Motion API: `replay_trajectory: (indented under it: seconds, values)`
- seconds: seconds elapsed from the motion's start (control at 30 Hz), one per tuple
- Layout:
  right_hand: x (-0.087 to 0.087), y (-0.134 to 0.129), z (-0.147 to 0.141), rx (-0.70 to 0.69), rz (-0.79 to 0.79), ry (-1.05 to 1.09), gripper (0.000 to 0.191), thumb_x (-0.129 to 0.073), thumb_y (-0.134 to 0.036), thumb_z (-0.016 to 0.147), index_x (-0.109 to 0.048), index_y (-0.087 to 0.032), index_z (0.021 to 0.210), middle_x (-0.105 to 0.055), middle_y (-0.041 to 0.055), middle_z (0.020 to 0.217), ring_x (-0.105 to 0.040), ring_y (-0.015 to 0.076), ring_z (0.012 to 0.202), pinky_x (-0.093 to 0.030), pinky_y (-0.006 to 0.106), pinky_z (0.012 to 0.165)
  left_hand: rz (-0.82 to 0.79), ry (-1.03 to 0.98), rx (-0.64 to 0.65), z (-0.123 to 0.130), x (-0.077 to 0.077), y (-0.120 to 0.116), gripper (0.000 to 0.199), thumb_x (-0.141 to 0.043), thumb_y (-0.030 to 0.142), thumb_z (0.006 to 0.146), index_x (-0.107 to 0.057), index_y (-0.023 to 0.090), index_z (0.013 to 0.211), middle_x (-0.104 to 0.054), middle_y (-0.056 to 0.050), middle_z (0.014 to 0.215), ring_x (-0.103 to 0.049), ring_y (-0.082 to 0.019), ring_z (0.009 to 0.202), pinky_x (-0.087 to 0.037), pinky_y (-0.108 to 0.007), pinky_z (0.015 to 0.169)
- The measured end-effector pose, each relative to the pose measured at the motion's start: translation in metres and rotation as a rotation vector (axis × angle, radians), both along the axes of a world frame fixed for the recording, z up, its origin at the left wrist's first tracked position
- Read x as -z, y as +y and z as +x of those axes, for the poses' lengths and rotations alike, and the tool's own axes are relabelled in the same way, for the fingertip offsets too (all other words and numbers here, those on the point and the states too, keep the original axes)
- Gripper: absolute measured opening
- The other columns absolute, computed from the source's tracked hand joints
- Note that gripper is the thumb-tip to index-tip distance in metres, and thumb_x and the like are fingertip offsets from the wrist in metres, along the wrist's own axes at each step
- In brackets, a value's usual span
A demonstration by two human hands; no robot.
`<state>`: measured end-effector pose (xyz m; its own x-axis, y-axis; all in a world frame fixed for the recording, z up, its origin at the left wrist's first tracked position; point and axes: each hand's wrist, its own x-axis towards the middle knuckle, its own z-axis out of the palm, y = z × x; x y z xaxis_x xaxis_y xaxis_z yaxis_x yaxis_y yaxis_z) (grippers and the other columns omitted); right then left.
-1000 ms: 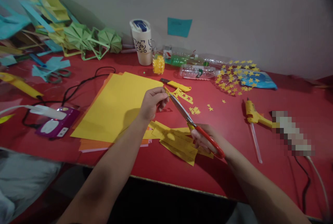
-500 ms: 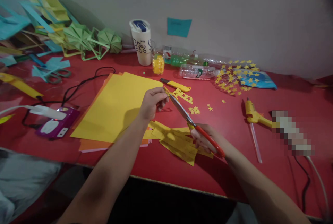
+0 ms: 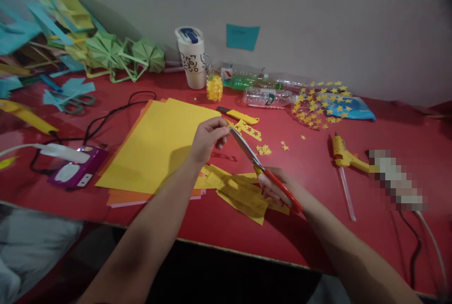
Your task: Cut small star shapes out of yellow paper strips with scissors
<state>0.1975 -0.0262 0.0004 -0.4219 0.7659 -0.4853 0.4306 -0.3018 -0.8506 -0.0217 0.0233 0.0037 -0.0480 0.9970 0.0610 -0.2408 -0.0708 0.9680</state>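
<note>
My right hand (image 3: 277,186) is closed around the red handles of the scissors (image 3: 252,156), whose blades point up and left. At the blade tips, my left hand (image 3: 211,139) pinches a small piece of yellow paper, mostly hidden by the fingers. Yellow paper strips (image 3: 243,196) lie below the hands. To the left is a large yellow sheet (image 3: 151,144) on orange sheets. Beyond the scissors are a punched strip (image 3: 252,132) with star-shaped holes, a yellow cutter knife (image 3: 243,116) and a small pile of yellow stars (image 3: 264,150).
A glue gun (image 3: 341,151) rests on the red table (image 3: 307,228) at right. Behind stand a tumbler (image 3: 192,61), plastic bottles (image 3: 266,98) and a star-covered clear object (image 3: 310,108). A purple power strip (image 3: 76,167), cables and gray scissors (image 3: 79,103) lie left, near paper crafts (image 3: 109,54).
The scissors and my right hand have shifted very slightly left. My left hand keeps its pinch in nearly the same place.
</note>
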Motion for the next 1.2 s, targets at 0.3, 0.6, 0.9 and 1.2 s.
replay_trajectory:
  seconds: [0.3,0.6,0.9,1.2]
  values:
    - [0.0059,0.0024,0.0015,0.004,-0.027,0.003,0.059,-0.068,-0.077,0.066,-0.05,-0.022,0.07,-0.042,-0.0068,0.046,-0.053,0.0126,0.041,-0.036,0.021,0.034,0.054,0.0,-0.011,0.0002,0.0003,0.0006,0.015,-0.066,0.028,0.061,-0.056,0.018,0.056,-0.052,0.005,0.049,-0.045,-0.005,0.041,-0.038,-0.018,0.04]
    - [0.0065,0.0015,0.0016,-0.012,0.024,0.05,0.062,-0.064,-0.082,0.068,-0.047,-0.022,0.066,-0.036,-0.0097,0.042,-0.046,0.0093,0.035,-0.037,0.021,0.035,0.044,0.0,0.018,0.0025,0.0024,0.0005,0.015,-0.068,0.028,0.06,-0.057,0.019,0.056,-0.053,0.005,0.049,-0.044,-0.005,0.041,-0.037,-0.019,0.04]
    - [0.0057,-0.0038,-0.0034,0.001,0.036,0.063,0.06,-0.062,-0.08,0.071,-0.047,-0.022,0.067,-0.037,-0.0104,0.043,-0.037,0.0063,0.032,-0.036,0.021,0.035,0.102,0.037,0.028,0.0065,0.0014,-0.0022,0.02,-0.066,0.029,0.064,-0.054,0.019,0.053,-0.049,0.005,0.047,-0.044,-0.006,0.042,-0.037,-0.022,0.045]
    - [0.0077,-0.0046,-0.0044,0.002,0.028,0.068,0.064,-0.056,-0.086,0.071,-0.046,-0.023,0.068,-0.037,-0.0111,0.04,-0.036,0.0071,0.031,-0.043,0.025,0.042,0.2,0.095,-0.031,0.0054,0.0057,0.0,0.021,-0.068,0.027,0.069,-0.059,0.02,0.052,-0.053,0.0,0.065,-0.052,-0.012,0.065,-0.046,-0.028,0.066]
